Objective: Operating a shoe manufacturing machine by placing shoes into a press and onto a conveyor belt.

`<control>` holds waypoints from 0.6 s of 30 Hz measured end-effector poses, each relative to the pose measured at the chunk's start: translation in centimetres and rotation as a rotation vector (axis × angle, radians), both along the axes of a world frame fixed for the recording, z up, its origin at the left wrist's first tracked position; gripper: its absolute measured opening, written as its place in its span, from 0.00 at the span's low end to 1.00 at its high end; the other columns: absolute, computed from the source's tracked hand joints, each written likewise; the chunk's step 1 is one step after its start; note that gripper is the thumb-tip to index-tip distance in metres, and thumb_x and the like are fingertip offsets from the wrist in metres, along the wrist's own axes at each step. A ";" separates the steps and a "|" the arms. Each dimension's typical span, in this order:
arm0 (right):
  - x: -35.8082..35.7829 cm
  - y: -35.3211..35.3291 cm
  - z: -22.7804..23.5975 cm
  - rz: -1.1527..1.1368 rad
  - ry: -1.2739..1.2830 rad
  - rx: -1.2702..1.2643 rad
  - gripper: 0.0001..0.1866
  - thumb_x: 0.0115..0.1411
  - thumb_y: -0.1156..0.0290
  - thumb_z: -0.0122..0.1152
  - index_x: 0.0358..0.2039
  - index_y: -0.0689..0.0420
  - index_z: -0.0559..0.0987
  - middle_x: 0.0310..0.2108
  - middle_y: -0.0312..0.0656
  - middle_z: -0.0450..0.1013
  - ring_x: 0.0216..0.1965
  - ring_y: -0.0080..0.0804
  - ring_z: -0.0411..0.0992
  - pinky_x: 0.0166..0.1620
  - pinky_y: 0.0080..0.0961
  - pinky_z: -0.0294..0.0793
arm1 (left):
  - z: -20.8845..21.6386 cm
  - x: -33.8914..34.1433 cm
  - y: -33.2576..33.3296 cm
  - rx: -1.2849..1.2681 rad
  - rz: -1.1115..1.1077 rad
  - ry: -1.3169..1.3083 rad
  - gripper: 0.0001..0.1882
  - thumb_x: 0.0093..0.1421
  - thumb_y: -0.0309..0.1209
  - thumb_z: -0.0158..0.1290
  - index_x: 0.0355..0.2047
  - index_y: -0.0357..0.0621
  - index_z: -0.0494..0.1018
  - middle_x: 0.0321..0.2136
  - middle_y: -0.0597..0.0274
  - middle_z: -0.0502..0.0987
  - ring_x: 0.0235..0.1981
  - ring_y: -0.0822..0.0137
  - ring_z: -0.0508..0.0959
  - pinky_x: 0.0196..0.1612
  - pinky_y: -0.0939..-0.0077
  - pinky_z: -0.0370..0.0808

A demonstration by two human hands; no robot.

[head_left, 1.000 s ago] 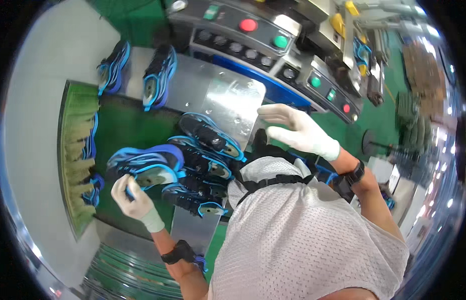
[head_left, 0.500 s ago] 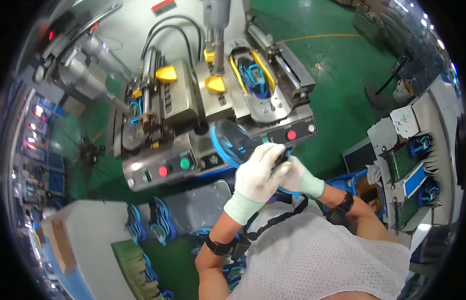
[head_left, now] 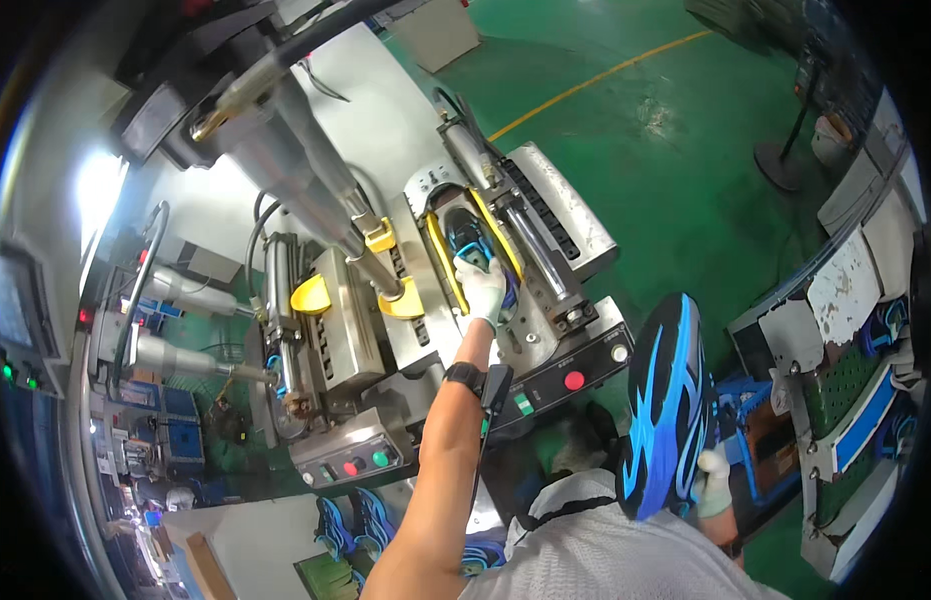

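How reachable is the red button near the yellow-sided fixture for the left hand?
Likely yes: the red button sits on the body side of the fixture, with nothing visible covering it. But the left hand is at the heel of the shoe there, so it would first need to come away.

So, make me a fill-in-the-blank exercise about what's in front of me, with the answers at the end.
The left hand is on a shoe lying between two long ____ strips.
The ____ hand holds up a second shoe.
Both hands wear white ____.
A yellow line crosses the ____ floor.

Missing words: yellow; right; gloves; green.
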State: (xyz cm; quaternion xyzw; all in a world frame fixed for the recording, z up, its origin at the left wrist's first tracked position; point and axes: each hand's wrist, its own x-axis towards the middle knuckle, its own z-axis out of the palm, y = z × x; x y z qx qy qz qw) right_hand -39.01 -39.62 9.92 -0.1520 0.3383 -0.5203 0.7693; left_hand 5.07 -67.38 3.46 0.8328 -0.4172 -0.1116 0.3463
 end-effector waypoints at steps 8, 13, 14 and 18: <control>3.1 -2.2 3.0 -0.061 0.150 0.010 0.44 0.51 0.63 0.80 0.64 0.61 0.67 0.56 0.40 0.74 0.53 0.34 0.75 0.57 0.35 0.75 | 4.7 3.8 -0.8 -0.076 -0.061 0.297 0.26 0.58 0.33 0.61 0.52 0.28 0.70 0.44 0.43 0.81 0.44 0.52 0.82 0.47 0.63 0.78; 8.2 -7.0 5.1 0.119 0.251 -0.189 0.36 0.57 0.70 0.70 0.65 0.62 0.67 0.56 0.41 0.73 0.54 0.34 0.74 0.58 0.35 0.75 | 4.8 9.1 9.8 -0.273 -0.151 0.633 0.21 0.61 0.36 0.59 0.48 0.30 0.75 0.37 0.58 0.78 0.38 0.66 0.75 0.43 0.66 0.75; 9.1 -7.9 6.0 0.092 0.253 -0.056 0.34 0.58 0.73 0.67 0.65 0.62 0.67 0.58 0.42 0.71 0.56 0.34 0.72 0.59 0.34 0.74 | 7.5 5.5 12.4 -0.255 -0.157 0.555 0.24 0.63 0.36 0.59 0.52 0.30 0.73 0.41 0.54 0.77 0.43 0.66 0.75 0.47 0.67 0.74; 16.0 -17.1 8.3 0.401 0.437 -0.293 0.20 0.63 0.71 0.66 0.54 0.62 0.75 0.43 0.37 0.78 0.41 0.23 0.76 0.47 0.27 0.78 | 12.5 2.6 27.6 -0.385 -0.162 0.922 0.32 0.64 0.32 0.58 0.65 0.29 0.63 0.58 0.54 0.73 0.57 0.67 0.72 0.62 0.73 0.67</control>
